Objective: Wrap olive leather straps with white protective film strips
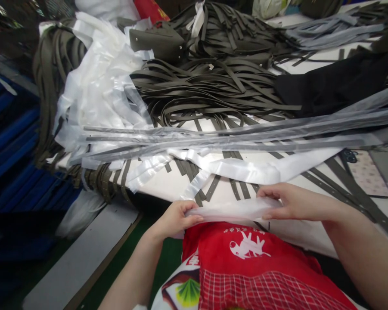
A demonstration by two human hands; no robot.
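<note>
Between my two hands stretches a translucent plastic sleeve, level, just above my red apron at the table's front edge. My left hand pinches its left end between thumb and fingers. At the other end, my right hand grips it with the thumb below and the fingers above; its inner fingers are partly hidden. Right behind lies a loose white plastic sleeve, folded over itself. Long dark straps in clear sleeves run across the table beyond it.
Dark straps lie heaped at the back, beside a pile of plastic sleeves. A black cloth sits at the right, with a phone nearer me. Blue crates stand to the left below table height.
</note>
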